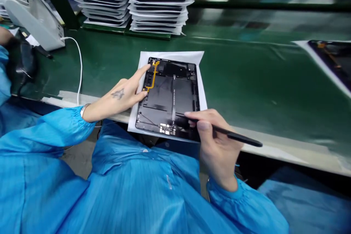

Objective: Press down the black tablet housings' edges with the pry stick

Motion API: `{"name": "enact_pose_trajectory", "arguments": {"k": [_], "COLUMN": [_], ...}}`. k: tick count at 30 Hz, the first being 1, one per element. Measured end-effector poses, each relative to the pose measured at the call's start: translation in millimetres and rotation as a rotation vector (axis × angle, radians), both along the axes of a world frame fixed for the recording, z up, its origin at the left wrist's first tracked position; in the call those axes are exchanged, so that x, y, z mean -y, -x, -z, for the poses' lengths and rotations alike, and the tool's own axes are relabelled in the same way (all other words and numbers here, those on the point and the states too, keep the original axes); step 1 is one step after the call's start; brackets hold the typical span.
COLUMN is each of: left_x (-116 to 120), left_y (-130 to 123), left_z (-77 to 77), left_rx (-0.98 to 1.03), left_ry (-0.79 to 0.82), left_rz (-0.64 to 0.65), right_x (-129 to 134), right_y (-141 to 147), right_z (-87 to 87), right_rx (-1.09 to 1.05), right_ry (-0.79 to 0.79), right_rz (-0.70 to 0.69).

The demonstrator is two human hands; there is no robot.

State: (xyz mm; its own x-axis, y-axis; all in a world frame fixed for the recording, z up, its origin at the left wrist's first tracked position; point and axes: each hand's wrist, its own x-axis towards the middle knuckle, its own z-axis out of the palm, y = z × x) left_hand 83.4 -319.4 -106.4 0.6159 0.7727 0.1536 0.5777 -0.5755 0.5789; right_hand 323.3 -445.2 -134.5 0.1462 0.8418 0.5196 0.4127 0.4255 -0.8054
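Observation:
An opened tablet, its dark inner parts and batteries showing, lies on a white sheet on the bench. Along its upper left side runs a yellow-orange flex cable. My left hand has its index finger and thumb spread, their tips resting at the tablet's left edge beside that cable. My right hand pinches a slim black pen-shaped tool, whose front end points left over the lower middle of the tablet. A pale strip runs down the centre towards it; whether the tip touches is unclear.
Two tall stacks of white-sheeted dark panels stand at the back. To the left are a pale slatted device with a white cable and another person's sleeve. A second opened tablet lies at far right.

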Motion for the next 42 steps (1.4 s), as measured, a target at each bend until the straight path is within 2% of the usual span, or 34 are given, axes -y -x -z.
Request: {"name": "enact_pose_trajectory", "arguments": {"k": [8,11,13,15,18,20,22,24,27,30,33,36,38,42], "left_x": [4,1,-1,1,10,19,26,28,23,13,7,12,22,47], "left_y": [0,-3,-4,-2,5,10,13,15,15,12,8,6,7,13], "left_z": [-2.9,-5.3,-6.2,-7.4,-10.2,-11.0,-9.8,-7.5,-8.3,-17.7,-28.5,-32.2,-29.8,-19.2], "left_rx": [0.063,0.075,0.071,0.029,-0.107,-0.202,-0.269,-0.298,-0.303,-0.297,-0.312,-0.298,-0.228,-0.067], "left_ry": [0.191,0.229,0.239,0.188,-0.144,-0.387,-0.458,-0.395,-0.252,-0.147,-0.118,-0.095,-0.09,-0.258], "left_rz": [-0.06,-0.1,-0.094,-0.058,-0.033,0.016,0.13,0.243,0.332,0.436,0.546,0.546,0.464,0.296], "right_x": [-34,-40,-34,-21,-3,2,2,-2,-7,-9,-7,-5,-4,-7], "right_y": [-2,-4,-2,3,14,20,23,24,26,29,30,26,24,29], "right_z": [-12.4,-15.7,-19.6,-23.0,-22.6,-18.1,-12.8,-9.0,-6.7,-4.9,-3.0,-2.8,-3.0,-2.0], "right_rx": [0.007,-0.03,-0.03,-0.003,0.028,0.034,0.036,0.013,-0.068,-0.148,-0.191,-0.076,0.084,0.46], "right_ry": [0.217,0.203,0.141,0.066,-0.012,-0.027,-0.029,-0.051,-0.082,-0.062,-0.052,-0.094,-0.123,-0.142], "right_rz": [0.0,0.01,0.031,0.014,-0.136,-0.218,-0.228,-0.21,-0.202,-0.204,-0.216,-0.184,-0.182,-0.182]}}
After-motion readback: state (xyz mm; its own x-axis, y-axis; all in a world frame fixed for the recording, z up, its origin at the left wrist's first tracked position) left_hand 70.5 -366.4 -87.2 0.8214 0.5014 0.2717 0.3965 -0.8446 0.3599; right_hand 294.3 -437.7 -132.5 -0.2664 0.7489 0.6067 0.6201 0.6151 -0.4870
